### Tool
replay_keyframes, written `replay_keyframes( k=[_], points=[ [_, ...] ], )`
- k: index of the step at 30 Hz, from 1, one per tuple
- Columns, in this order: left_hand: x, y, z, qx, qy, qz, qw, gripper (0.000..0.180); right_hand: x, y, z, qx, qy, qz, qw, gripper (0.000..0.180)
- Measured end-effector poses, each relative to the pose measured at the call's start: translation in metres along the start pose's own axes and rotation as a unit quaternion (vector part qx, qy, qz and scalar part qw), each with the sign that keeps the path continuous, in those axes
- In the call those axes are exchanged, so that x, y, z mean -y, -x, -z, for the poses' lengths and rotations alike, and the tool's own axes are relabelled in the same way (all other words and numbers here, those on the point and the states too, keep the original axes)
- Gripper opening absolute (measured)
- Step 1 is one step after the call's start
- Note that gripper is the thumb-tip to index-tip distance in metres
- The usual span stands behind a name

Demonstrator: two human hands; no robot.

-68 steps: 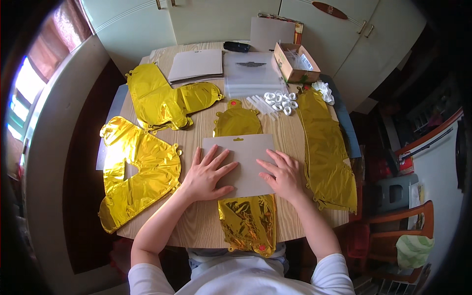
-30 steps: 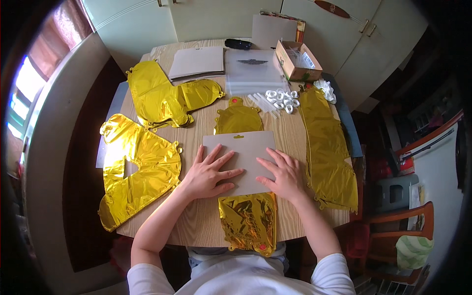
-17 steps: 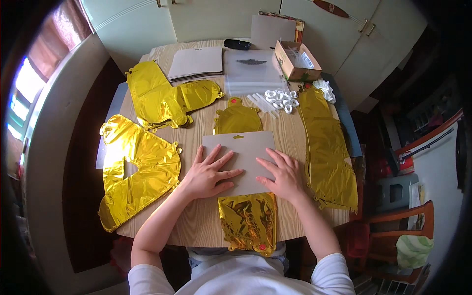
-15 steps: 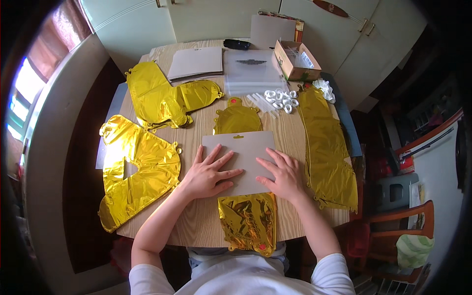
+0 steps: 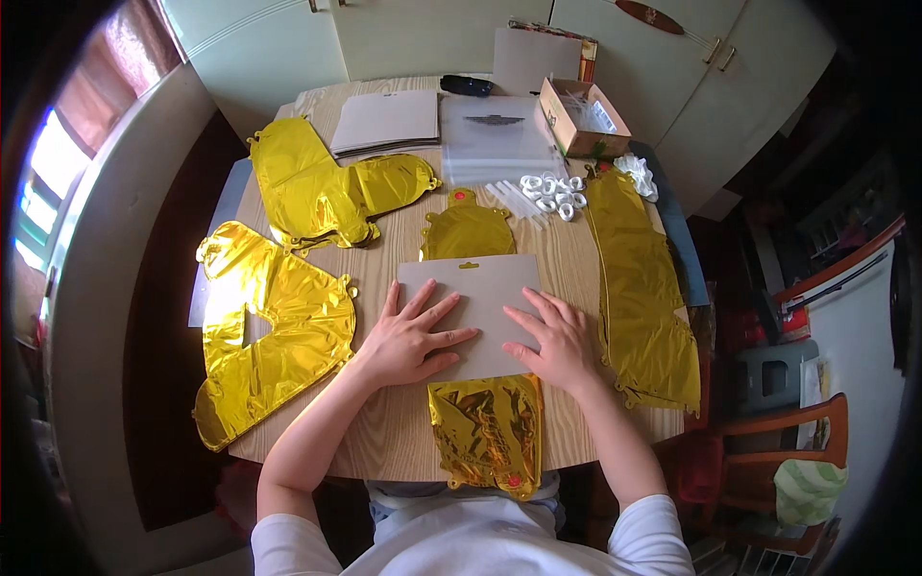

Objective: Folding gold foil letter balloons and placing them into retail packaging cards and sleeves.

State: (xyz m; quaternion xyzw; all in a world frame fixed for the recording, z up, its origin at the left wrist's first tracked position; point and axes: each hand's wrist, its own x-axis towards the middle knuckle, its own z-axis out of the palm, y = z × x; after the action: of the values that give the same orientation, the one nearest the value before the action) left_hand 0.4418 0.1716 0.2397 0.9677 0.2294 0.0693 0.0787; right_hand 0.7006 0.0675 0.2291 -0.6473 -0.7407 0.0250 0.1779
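A grey cardboard sheet [image 5: 477, 298] with a hang slot near its far edge lies over the middle of a gold foil balloon [image 5: 488, 422]. The balloon's ends stick out beyond the sheet's far and near edges; its middle is hidden. My left hand [image 5: 415, 338] rests flat on the sheet's left side with fingers spread. On the right side my right hand [image 5: 555, 338] presses down, fingers apart. Neither hand holds anything. More flat gold foil balloons lie around: one at the far left [image 5: 312, 187], one at the near left [image 5: 279, 350], and one along the right [image 5: 642, 288].
Behind the sheet are a stack of grey cards [image 5: 389, 120], clear plastic bags [image 5: 499, 139], translucent straws [image 5: 519, 204], white ribbon rolls [image 5: 552, 192] and a small open box [image 5: 586, 125]. A black object [image 5: 467, 85] sits at the table's far edge. A wooden chair [image 5: 778, 422] stands at right.
The view has shifted very slightly. Both hands stay pressed on the cardboard sheet, and nothing on the table has visibly moved.
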Motion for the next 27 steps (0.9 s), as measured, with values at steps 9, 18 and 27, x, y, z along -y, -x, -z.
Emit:
replay_keyframes(
  k=[9, 18, 27],
  points=[
    [0.0007, 0.0005, -0.0010, 0.000, -0.002, 0.000, 1.000, 0.043, 0.0022, 0.0002, -0.0001, -0.002, 0.000, -0.007, 1.000, 0.052],
    [-0.0003, 0.0001, 0.0015, 0.013, 0.004, 0.001, 1.000, 0.044, -0.0002, 0.0011, -0.0027, 0.000, 0.002, -0.003, 1.000, 0.053],
    [0.0055, -0.0051, -0.0028, 0.041, 0.040, -0.074, 0.996, 0.047, 0.0014, 0.0013, -0.0018, 0.009, 0.017, -0.007, 1.000, 0.052]
  ],
)
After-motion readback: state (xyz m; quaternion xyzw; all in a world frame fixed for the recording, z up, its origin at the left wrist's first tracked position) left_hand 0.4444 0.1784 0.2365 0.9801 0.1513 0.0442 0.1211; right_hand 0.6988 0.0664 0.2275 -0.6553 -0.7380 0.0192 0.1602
